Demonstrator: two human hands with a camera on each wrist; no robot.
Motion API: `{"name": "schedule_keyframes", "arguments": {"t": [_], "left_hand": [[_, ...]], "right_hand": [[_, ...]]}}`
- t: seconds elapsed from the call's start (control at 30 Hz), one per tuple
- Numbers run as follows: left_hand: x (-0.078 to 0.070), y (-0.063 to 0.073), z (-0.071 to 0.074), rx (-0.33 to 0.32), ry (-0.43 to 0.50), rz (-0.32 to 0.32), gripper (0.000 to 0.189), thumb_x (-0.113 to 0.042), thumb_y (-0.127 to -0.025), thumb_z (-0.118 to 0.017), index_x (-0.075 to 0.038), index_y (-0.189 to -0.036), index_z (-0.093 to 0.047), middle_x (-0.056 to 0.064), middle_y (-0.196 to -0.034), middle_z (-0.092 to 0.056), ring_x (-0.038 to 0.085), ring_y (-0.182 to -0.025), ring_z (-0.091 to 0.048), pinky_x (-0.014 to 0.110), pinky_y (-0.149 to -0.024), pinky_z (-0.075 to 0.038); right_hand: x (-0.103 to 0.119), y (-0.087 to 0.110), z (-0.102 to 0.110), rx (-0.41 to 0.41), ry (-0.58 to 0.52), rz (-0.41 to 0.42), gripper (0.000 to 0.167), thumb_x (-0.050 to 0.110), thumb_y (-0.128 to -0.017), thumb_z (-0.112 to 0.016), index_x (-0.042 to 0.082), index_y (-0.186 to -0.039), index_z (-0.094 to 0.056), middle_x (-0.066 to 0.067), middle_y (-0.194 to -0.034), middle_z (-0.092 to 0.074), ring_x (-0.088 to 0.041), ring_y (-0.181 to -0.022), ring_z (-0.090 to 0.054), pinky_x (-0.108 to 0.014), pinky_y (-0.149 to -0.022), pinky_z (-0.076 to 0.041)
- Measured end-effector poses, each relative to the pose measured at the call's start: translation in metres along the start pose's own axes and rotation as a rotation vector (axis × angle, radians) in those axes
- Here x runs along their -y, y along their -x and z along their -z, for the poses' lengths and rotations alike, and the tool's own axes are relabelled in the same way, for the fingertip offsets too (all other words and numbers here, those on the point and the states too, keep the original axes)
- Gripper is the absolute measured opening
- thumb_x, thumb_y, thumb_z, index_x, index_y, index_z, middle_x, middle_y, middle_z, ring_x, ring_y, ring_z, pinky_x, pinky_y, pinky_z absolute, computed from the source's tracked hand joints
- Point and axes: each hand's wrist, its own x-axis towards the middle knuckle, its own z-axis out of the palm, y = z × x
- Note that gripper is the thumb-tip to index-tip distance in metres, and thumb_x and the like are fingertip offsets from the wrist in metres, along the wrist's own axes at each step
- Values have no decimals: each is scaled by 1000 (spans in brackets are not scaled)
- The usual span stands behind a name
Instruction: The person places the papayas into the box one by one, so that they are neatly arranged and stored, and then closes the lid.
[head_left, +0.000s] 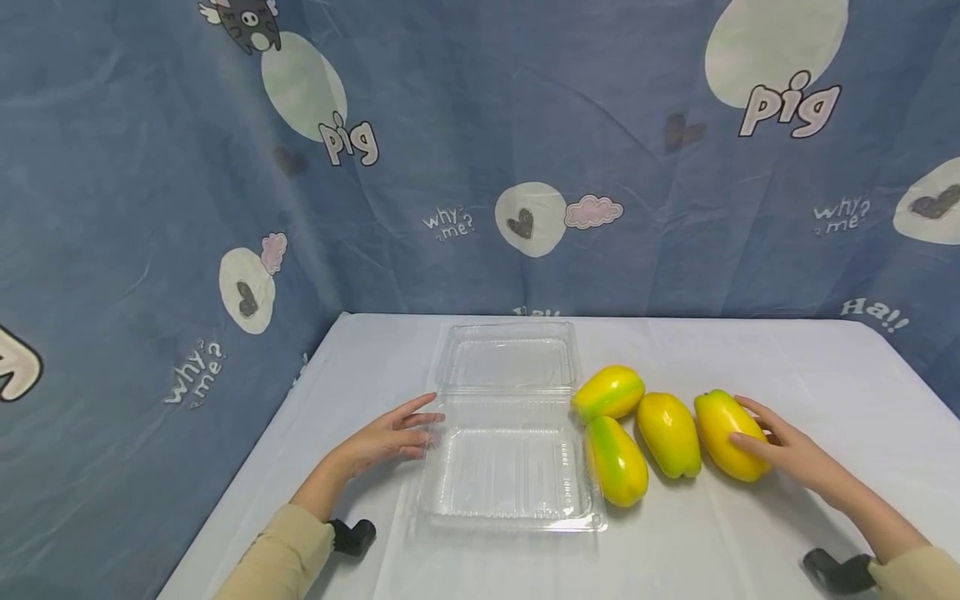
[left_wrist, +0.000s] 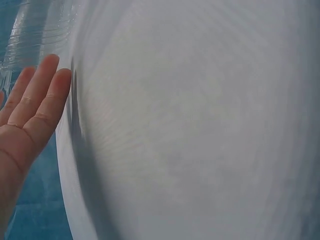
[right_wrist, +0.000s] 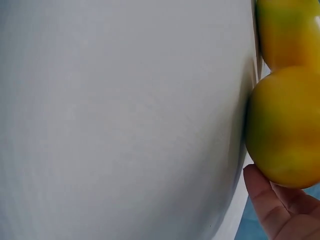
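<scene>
A clear plastic hinged container (head_left: 517, 479) lies open on a white-covered worktop (head_left: 847, 375), its lid folded back toward a blue printed cloth backdrop (head_left: 420, 125). The person's hands are well apart. The left hand (head_left: 390, 438) is at the container's left edge, fingers extended and slightly spread; whether they touch the plastic is unclear. The right hand (head_left: 787, 448) holds the rightmost glossy yellow oval fruit (head_left: 726, 435), thumb on the near side, fingers on the far side. Between this fruit and the container, a second yellow fruit (head_left: 669, 435) sits beside two green-streaked yellow fruits (head_left: 619, 465) at the container's right edge.
</scene>
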Motion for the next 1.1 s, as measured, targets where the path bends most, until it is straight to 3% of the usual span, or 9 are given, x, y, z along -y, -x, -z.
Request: {"name": "schedule_keyframes", "arguments": {"t": [0.53, 1.1], "left_hand": [[1, -3, -1, 7, 29, 2, 73, -14, -91, -55, -16, -148, -10, 21, -148, -23, 34, -125, -43, 40, -95, -44], [1, -3, -3, 3, 17, -1, 71, -11, -92, -53, -16, -148, -10, 21, -148, -24, 33, -124, -43, 40, -95, -44]], "right_hand": [[3, 5, -4, -89, 22, 8, 74, 40, -92, -50, 0, -144, -17, -42, -131, -29, -53, -110, -44, -59, -77, -46], [44, 3, 14, -139, -21, 119, 69, 35, -93, -51, 6, -146, -16, -34, -133, -34, -45, -109, -46, -54, -80, -47]]}}
